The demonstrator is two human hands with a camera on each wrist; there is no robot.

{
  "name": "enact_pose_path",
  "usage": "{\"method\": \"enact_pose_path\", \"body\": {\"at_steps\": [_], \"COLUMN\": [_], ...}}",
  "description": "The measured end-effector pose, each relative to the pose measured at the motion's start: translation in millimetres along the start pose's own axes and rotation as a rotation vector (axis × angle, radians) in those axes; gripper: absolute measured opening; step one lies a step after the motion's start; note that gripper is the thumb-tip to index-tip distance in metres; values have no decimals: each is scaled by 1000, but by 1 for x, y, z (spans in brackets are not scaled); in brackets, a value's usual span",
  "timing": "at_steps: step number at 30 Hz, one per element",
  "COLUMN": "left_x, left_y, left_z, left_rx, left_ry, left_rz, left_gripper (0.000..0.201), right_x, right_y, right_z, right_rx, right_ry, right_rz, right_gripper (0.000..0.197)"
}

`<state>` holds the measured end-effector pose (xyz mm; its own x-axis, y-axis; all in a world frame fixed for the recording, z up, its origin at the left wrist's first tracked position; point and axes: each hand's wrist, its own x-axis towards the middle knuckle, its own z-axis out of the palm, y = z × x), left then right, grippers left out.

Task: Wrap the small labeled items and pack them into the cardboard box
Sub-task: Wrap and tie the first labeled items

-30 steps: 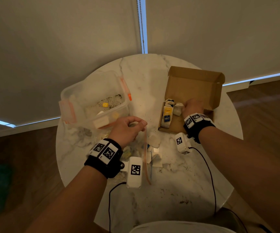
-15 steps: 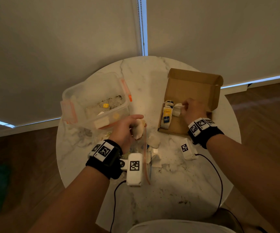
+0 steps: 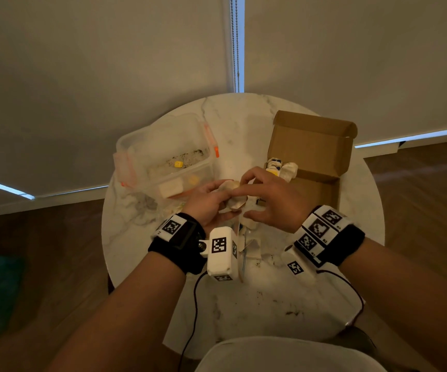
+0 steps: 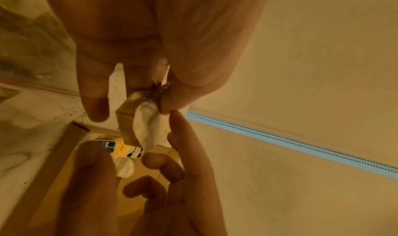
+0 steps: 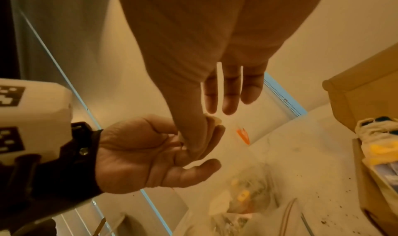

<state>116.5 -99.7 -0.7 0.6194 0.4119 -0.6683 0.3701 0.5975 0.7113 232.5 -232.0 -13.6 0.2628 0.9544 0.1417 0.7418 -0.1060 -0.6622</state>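
Note:
Both hands meet over the table's middle on one small item wrapped in white paper point(image 3: 233, 204) point(image 4: 148, 124). My left hand point(image 3: 225, 196) grips it, thumb and fingers pinching the twisted paper end. My right hand point(image 3: 239, 204) has its index finger on the top of the item and its thumb at the underside; its other fingers stay fairly straight in the right wrist view. The open cardboard box point(image 3: 310, 146) stands behind my right hand. In it lie wrapped items point(image 3: 281, 167), one showing a yellow and blue label point(image 4: 119, 148).
A clear plastic tub point(image 3: 168, 157) with orange clips stands at the left of the round marble table point(image 3: 270, 304), with small pieces inside. Loose white papers point(image 3: 251, 245) lie under the hands. Wrist cables trail over the near table edge.
My right hand has left the box and come left to the item. My left hand has lifted the wrapped item toward the centre, where both hands now meet on it.

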Motion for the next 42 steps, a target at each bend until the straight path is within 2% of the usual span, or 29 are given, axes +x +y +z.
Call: {"method": "enact_pose_path", "body": {"at_steps": [2, 4, 8, 11, 15, 17, 20, 23, 28, 37, 42], "left_x": [-5, -10, -14, -16, -22, -23, -26, -25, -23, -22, -23], "left_y": [-2, -4, -7, -8, -8, -9, -11, -13, -15, -14, -11], "left_z": [1, 1, -4, -5, -5, -7, -9, -9, -7, -1, 2], "left_rx": [-27, -44, -29, -29, 17, 113, 272, 348, 371, 241, 182], "left_ry": [-19, -50, -80, -81, -88, -71, -88, -56, 36, 73, 79], "left_rz": [-5, -14, -35, -41, -14, 86, 311, 385, 371, 336, 365], "left_gripper": [14, 15, 16, 17, 21, 21, 17, 15, 5, 3, 8], "right_x": [0, 0, -3, -4, -3, -2, -1, -1, -4, -2, -3], "right_y": [-2, -4, -10, -14, -16, -18, -19, -17, -17, -16, -15], "right_z": [3, 3, -1, -2, -5, -11, -18, -19, -18, -20, -15], "right_rx": [-13, -20, -77, -96, 56, 133, 195, 288, 400, 476, 446], "right_ry": [48, 57, -9, 34, 123, 121, 45, 35, 58, 27, 35], "right_rz": [-16, -35, -93, -108, 17, 133, 286, 358, 391, 461, 454], "right_gripper": [27, 18, 29, 17, 10, 10, 10, 9, 13, 10, 15]}}
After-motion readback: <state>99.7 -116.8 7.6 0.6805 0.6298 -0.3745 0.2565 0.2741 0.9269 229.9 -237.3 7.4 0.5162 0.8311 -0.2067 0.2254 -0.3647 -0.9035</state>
